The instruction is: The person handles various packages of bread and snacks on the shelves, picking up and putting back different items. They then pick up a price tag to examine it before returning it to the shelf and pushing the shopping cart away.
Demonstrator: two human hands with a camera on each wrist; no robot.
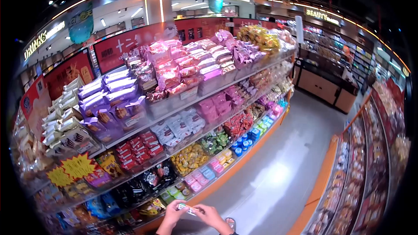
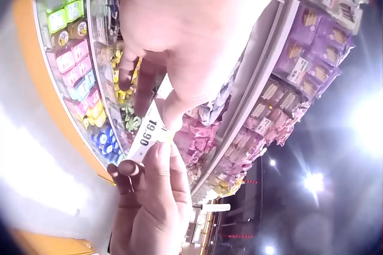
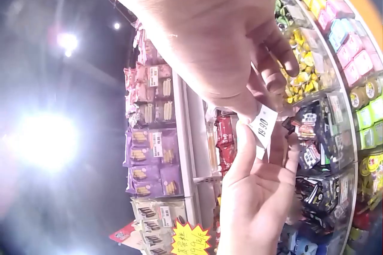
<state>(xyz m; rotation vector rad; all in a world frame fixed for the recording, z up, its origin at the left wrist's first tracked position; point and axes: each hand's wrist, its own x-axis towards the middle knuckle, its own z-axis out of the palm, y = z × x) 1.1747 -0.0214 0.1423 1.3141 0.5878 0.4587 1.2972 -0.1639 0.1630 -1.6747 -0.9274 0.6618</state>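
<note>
Clear-sided bins [image 1: 179, 103] line the tiers of a long shelf [image 1: 152, 125]. From the hands in the head view, a bin of yellow-wrapped pieces [image 1: 190, 159] sits at 12 o'clock, with green-wrapped pieces [image 1: 215, 142] between 12 and 1. Black packets [image 1: 159, 175], red packets [image 1: 139, 149] and, higher up, purple packets [image 1: 116, 93] fill bins toward 11. The lowest tier holds pink tubs [image 1: 197, 182] just past 12 and blue tubs [image 1: 242, 145] at 1. Yellow starburst signs [image 1: 77, 169] hang on the shelf front near 10 o'clock. A second shelf [image 1: 344, 174], stocked with packaged goods, stands between 2 and 3.

A small white label [image 2: 146, 133] printed "19.90" is held up between the two hands, in front of the bins. The left hand [image 1: 173, 213] pinches one end, the label lying toward its 3 o'clock; the right hand [image 1: 210, 217] pinches the other, the label lying between its 9 and 10. Both hands are narrow at the thumb and fingertips. A sandalled foot [image 1: 230, 222] is near the right hand, past its 3 o'clock.
</note>
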